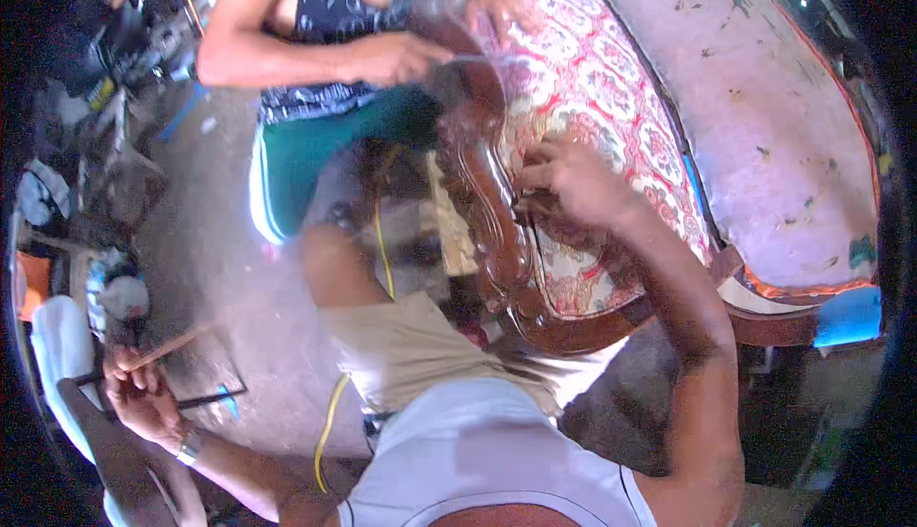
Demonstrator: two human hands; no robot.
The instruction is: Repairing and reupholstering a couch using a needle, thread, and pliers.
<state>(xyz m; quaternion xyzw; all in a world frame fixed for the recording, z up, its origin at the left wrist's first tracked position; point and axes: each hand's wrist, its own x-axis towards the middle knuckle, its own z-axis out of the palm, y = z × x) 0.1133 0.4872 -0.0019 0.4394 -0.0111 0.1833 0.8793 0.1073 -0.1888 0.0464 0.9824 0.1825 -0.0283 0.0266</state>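
- Left hand [145, 398] is holding wooden stick [177, 344], fingers curling narrow; stick likely light, stiff, best gripped mid-length.
- Right hand [578, 183] is sitting at patterned fabric [592, 97], beside carved frame [511, 264]; fingers are bending, can't tell if pinching anything.
- Fabric-and-frame piece is lying before the knees: fabric probably soft, frame heavy, stiff, slick; hold bottom rail.
- Stick's 2 ends are blurring; co-worker's hand [406, 57] is smearing too.

Uneven light; glossy, dark-brown carved wooden frame [497, 212] throws white glints. Washed-out haze over the dusty grey floor [229, 269]. Small glare spot, upper right. Bare right hand [573, 183] softly blurred, co-worker's bare hand [401, 57] likewise. Fisheye bends edges; rim black, grainy.
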